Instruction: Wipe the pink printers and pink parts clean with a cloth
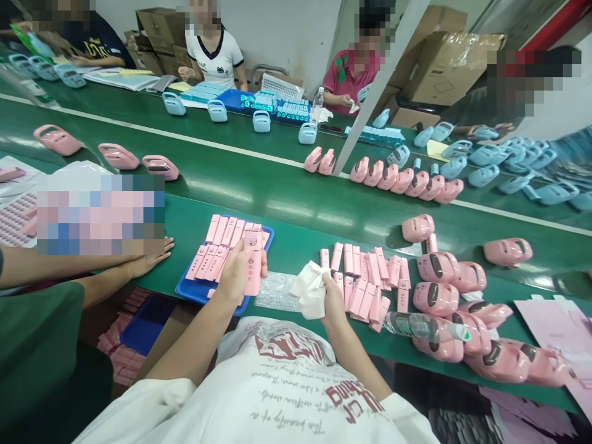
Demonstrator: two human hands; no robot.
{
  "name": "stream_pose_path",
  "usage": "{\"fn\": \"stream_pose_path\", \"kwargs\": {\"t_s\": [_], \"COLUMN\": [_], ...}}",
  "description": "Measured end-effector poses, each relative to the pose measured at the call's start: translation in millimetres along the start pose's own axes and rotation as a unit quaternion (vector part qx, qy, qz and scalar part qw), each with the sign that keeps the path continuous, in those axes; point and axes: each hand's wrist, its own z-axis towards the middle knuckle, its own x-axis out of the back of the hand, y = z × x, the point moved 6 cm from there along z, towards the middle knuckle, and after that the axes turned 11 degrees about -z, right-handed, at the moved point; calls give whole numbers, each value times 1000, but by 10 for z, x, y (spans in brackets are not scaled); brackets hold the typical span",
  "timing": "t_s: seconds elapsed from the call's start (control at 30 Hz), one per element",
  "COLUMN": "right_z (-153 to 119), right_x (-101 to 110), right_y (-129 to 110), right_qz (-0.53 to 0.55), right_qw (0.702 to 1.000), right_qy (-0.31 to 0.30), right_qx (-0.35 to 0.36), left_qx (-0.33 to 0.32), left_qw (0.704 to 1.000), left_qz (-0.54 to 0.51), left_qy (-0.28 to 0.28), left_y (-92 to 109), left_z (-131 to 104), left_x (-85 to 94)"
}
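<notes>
My left hand (234,274) is closed around a pink plastic panel (253,262), long and flat, with a dark round mark near its top and small round marks below. Fingers of my right hand (333,300) pinch a crumpled white cloth (309,288). Cloth and panel are apart. Under my left hand lies a blue tray (185,288) with rows of similar pink panels (217,253). A sheet of bubble wrap (277,291) is on the green table between my hands. Right of the cloth, several more pink pieces (363,296) lie in loose rows.
Pink handled housings (437,299) crowd the right side, with a clear plastic bottle (411,325) lying among them. Beyond runs a green conveyor (231,166) with pink and blue housings. A co-worker's hand (150,262) rests on the table at left. Several people sit opposite.
</notes>
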Motion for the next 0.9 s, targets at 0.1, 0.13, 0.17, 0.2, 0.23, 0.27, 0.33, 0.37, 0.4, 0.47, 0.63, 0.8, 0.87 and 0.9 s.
{"fn": "stream_pose_path", "kwargs": {"t_s": [0.1, 0.13, 0.17, 0.2, 0.23, 0.27, 0.33, 0.37, 0.4, 0.47, 0.63, 0.8, 0.87, 0.9], "right_z": [-10, -14, -19, -27, -37, -50, -83, -103, -124, -170, -258, -278, -277, -277], "right_x": [-24, -33, -44, -59, -77, -100, -160, -194, -228, -296, -407, -402, -395, -393], "right_y": [55, 58, 58, 51, 37, 14, -65, -118, -176, -284, -401, -371, -359, -356], "right_qz": [9, 6, 3, 0, -3, -6, -15, -21, -27, -36, -63, -66, -63, -61], "right_qw": [1000, 1000, 1000, 1000, 1000, 1000, 999, 999, 998, 994, 982, 983, 985, 986], "right_qy": [-9, -12, -14, -17, -18, -21, -29, -33, -37, -50, -95, -101, -98, -98], "right_qx": [-20, -21, -23, -24, -23, -19, 5, 25, 48, 92, 148, 135, 126, 124], "left_qx": [10, 13, 17, 19, 20, 20, 22, 25, 28, 38, 78, 103, 100, 99], "left_qw": [1000, 1000, 1000, 1000, 1000, 1000, 999, 999, 999, 999, 994, 990, 990, 991], "left_qz": [15, 19, 20, 19, 17, 13, 9, 7, 2, -16, -77, -93, -93, -92], "left_qy": [-4, -5, -8, -11, -15, -18, -23, -24, -24, -24, -23, -26, -23, -23], "left_y": [17, 15, 8, -3, -17, -33, -79, -107, -136, -192, -269, -265, -254, -250], "left_z": [-7, -12, -15, -18, -19, -19, -17, -16, -17, -23, -42, -40, -35, -32], "left_x": [-35, -44, -53, -59, -64, -64, -56, -47, -39, -30, -42, -34, -26, -27]}}
